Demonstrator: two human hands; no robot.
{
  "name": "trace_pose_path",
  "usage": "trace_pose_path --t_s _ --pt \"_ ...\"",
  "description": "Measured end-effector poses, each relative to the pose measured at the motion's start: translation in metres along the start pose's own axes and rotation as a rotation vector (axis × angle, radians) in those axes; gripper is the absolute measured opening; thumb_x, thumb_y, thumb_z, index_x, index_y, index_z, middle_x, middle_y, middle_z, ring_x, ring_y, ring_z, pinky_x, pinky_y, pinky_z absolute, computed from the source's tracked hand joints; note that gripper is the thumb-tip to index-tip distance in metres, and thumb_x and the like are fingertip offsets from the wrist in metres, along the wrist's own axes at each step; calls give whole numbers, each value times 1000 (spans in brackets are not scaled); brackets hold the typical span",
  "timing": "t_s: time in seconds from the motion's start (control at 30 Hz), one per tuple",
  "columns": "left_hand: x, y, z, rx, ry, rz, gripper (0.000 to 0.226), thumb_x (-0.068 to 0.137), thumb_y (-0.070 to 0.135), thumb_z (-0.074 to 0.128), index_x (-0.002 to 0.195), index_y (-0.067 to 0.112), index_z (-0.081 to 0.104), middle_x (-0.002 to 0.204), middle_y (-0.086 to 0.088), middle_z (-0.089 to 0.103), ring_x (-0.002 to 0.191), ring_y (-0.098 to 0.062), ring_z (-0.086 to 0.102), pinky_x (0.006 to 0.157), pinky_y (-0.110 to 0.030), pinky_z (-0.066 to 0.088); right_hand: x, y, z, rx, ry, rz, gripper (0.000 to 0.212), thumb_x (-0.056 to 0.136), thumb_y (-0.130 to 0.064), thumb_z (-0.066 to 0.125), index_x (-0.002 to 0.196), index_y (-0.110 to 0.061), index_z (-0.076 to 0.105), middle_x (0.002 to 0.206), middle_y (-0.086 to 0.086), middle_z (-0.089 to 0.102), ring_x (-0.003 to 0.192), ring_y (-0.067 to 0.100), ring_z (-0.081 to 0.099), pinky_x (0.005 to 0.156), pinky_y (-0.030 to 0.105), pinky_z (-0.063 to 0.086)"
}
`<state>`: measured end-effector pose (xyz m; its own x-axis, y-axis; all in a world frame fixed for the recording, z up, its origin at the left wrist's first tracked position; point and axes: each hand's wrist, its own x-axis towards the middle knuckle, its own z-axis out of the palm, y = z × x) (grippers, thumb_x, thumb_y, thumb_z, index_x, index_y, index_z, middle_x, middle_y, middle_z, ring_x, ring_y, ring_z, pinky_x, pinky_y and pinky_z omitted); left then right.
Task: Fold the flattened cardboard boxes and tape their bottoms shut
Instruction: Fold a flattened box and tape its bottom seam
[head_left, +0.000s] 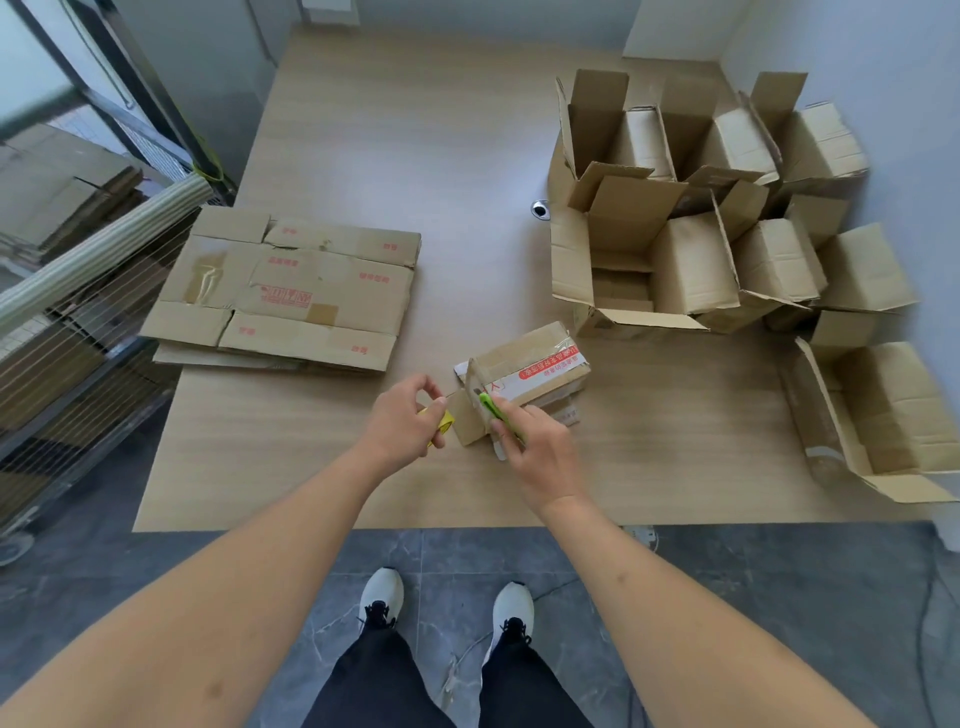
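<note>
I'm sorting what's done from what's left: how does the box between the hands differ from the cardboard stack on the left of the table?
The box between the hands is folded into shape and lies on its side; the cardboard stack is still flat. The box carries white tape with red print along a seam; the stack's top sheet shows red print and old tape patches. The stack covers far more table. Both are brown corrugated cardboard.
</note>
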<state>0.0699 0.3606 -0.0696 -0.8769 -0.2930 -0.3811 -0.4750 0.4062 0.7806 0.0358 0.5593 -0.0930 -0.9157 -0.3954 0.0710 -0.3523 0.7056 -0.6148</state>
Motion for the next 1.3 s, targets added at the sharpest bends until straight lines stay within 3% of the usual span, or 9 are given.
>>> trace_pose_path --t_s 0.23,0.47,0.7,0.8,0.9,1.07,1.2,1.3 --pt "-1 -4 -1 4 -26 13 11 103 25 57 94 21 54 61 -2 73 41 -14 55 49 -29 47 -19 -23 11 -101 88 73 36 98 -26 67 134 -34 67 83 -3 63 67 25 61 55 37 52" --pt "-2 -6 2 14 -35 38 12 103 23 57 92 22 53 60 -2 73 40 -17 56 51 -29 47 -16 -39 17 -137 31 139 35 103 -31 58 138 -31 64 94 4 65 79 32 64 62 40 52" --pt "-3 -4 0 18 -46 46 13 103 22 58 91 22 54 60 -3 72 40 -14 54 49 -30 49 -18 -45 19 -216 -53 184 37 106 -29 54 142 -34 59 101 3 63 85 29 65 63 34 46" --pt "-3 -6 1 81 -51 81 15 102 21 59 88 24 54 58 -1 71 40 -7 54 54 -32 51 -16 -46 21 -288 -126 200 40 107 -24 51 144 -39 56 103 1 61 89 26 65 64 32 41" --pt "-6 -11 5 120 -32 82 16 101 22 59 87 26 53 58 1 71 40 -1 53 57 -32 52 -15 -51 18 -324 -177 213 42 107 -21 47 144 -39 55 108 1 61 94 26 65 69 35 47" --pt "-12 -13 11 173 32 142 17 102 27 59 86 31 51 55 7 69 52 -4 61 61 -36 54 -8 -60 11 -334 -167 230 32 106 -20 49 133 -32 64 109 2 63 94 27 67 75 37 53" --pt "-19 -13 12 261 144 212 9 102 29 55 94 28 51 56 6 67 63 -17 65 64 -39 54 -6 -51 12 -369 -201 353 29 102 -13 49 116 -23 73 107 3 63 95 29 68 75 36 51" --pt "-21 -14 8 240 154 218 7 103 28 56 96 29 53 56 8 67 63 -14 65 64 -38 54 -13 -40 10 -320 -217 333 25 102 -20 55 118 -30 72 108 1 64 97 29 67 76 36 51"
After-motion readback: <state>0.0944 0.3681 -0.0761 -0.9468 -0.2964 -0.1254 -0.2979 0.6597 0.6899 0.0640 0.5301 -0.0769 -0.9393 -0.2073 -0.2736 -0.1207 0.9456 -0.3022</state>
